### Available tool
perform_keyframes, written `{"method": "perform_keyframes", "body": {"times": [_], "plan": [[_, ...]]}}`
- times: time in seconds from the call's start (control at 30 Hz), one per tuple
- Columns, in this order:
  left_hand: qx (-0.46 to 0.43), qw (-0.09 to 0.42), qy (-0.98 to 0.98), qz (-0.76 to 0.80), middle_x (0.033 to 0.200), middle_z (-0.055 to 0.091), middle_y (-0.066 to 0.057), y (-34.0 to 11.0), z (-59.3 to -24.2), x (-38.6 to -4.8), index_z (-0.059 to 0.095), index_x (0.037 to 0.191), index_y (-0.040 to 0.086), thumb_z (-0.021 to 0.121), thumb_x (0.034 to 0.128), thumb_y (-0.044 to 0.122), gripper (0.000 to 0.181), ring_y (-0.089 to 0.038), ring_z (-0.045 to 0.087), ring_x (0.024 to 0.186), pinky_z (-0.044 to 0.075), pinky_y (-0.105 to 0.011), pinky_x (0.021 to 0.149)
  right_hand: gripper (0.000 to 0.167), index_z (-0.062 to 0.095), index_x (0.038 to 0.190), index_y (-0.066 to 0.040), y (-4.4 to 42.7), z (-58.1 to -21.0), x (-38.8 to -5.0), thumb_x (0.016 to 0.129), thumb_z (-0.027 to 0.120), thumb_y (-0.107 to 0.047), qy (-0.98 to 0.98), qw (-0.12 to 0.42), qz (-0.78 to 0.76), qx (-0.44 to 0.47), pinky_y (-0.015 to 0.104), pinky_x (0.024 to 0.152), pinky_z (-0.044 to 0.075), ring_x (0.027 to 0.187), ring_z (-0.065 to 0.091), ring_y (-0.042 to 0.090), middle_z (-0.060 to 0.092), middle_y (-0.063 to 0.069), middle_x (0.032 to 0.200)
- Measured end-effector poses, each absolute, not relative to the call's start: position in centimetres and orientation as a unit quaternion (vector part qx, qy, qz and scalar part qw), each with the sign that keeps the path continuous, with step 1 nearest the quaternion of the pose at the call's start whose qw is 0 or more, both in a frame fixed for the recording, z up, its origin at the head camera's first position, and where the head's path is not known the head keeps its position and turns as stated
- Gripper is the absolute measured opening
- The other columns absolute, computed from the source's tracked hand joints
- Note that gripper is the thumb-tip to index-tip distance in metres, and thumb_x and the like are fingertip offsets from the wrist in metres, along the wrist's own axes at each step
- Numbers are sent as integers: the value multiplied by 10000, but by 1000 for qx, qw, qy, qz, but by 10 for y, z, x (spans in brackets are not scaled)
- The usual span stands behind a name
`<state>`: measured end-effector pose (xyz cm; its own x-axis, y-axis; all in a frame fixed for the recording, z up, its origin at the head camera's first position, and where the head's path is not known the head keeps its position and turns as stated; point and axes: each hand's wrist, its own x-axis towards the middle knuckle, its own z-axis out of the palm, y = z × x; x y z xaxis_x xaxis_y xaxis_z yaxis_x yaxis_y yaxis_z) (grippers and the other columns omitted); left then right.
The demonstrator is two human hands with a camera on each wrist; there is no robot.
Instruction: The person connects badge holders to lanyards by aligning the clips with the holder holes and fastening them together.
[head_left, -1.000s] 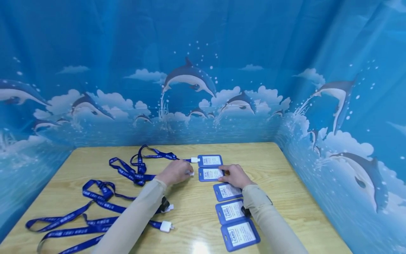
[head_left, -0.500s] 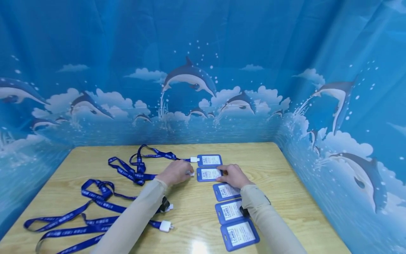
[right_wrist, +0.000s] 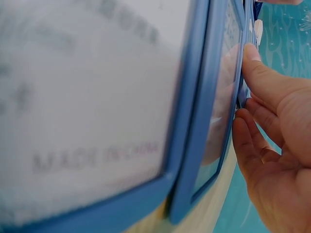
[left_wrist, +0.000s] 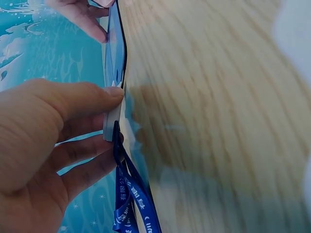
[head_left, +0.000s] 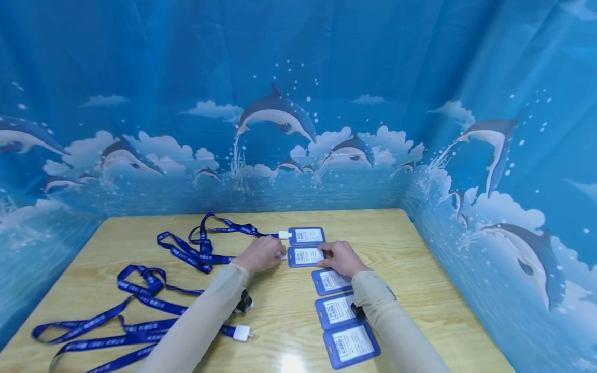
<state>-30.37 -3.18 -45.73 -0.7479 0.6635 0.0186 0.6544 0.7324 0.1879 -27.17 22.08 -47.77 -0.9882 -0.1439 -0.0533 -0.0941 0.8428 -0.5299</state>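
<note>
My left hand (head_left: 263,254) pinches the white plastic clip (left_wrist: 112,121) of a blue lanyard (left_wrist: 131,199) between thumb and fingers. In the left wrist view, the clip lies close to the slotted end of a badge holder; whether they are hooked together cannot be told. My right hand (head_left: 342,257) grips the right edge of that blue badge holder (head_left: 304,256), thumb on its face. Just behind it lies another blue badge holder (head_left: 307,235) with a white clip (head_left: 284,235) at its slot. The right wrist view shows the fingers at the holder's edge.
Three more badge holders (head_left: 352,344) lie in a column in front of the right hand, partly under the forearm. Several blue lanyards (head_left: 140,326) spread over the left of the wooden table (head_left: 382,228). One white clip (head_left: 241,333) lies near the front. A dolphin-print curtain (head_left: 210,67) surrounds the table.
The badge holder in my right hand has shifted slightly left, toward the clip in my left hand. The left hand keeps its pinch and has barely moved.
</note>
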Motion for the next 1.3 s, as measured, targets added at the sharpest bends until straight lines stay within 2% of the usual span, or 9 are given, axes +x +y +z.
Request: {"method": "perform_keyframes", "body": {"times": [0.33, 0.57, 0.7, 0.83, 1.1, 1.3], "plan": [[360, 19, 928, 98, 1053, 773, -44, -27, -461, -305, 793, 1032, 135, 759, 887, 102, 152, -193, 726, 964, 606, -319, 882, 570, 649, 1349, -135, 217, -476, -272, 832, 824, -301, 959, 48, -273, -60, 468, 1070, 506, 1211, 618, 288, 659, 151, 1330], [352, 27, 930, 101, 1081, 771, -57, -25, -461, -303, 800, 1028, 131, 745, 887, 59, 167, -212, 726, 1016, 603, -317, 906, 581, 646, 1354, -135, 212, -474, -274, 825, 831, -288, 963, 54, -259, -42, 418, 951, 544, 1003, 601, 207, 697, 91, 1137], [353, 31, 930, 97, 1076, 768, -76, -23, -461, -302, 801, 1019, 119, 735, 892, 48, 159, -225, 727, 1011, 605, -323, 904, 577, 651, 1346, -127, 208, -472, -273, 819, 836, -273, 966, 55, -249, -37, 452, 990, 536, 1079, 616, 247, 699, 118, 1181], [371, 14, 924, 91, 1023, 772, -79, -22, -461, -304, 805, 978, 109, 722, 890, 21, 150, -219, 734, 957, 609, -313, 883, 575, 658, 1336, -124, 206, -472, -274, 807, 845, -252, 967, 55, -247, -26, 474, 1040, 521, 1167, 622, 292, 690, 150, 1250], [398, -6, 914, 70, 875, 763, -32, -19, -462, -304, 808, 895, 106, 707, 869, -26, 168, -133, 661, 733, 599, -269, 742, 553, 685, 1295, -102, 205, -472, -275, 789, 859, -244, 969, 51, -238, -38, 481, 1056, 512, 1179, 625, 310, 702, 149, 1247], [397, -36, 915, 70, 786, 740, -40, -14, -464, -301, 802, 866, 91, 698, 868, -34, 162, -149, 646, 678, 598, -284, 702, 539, 691, 1287, -112, 203, -471, -276, 794, 855, -254, 971, 53, -233, -34, 497, 1088, 485, 1239, 594, 329, 670, 140, 1321]]}}
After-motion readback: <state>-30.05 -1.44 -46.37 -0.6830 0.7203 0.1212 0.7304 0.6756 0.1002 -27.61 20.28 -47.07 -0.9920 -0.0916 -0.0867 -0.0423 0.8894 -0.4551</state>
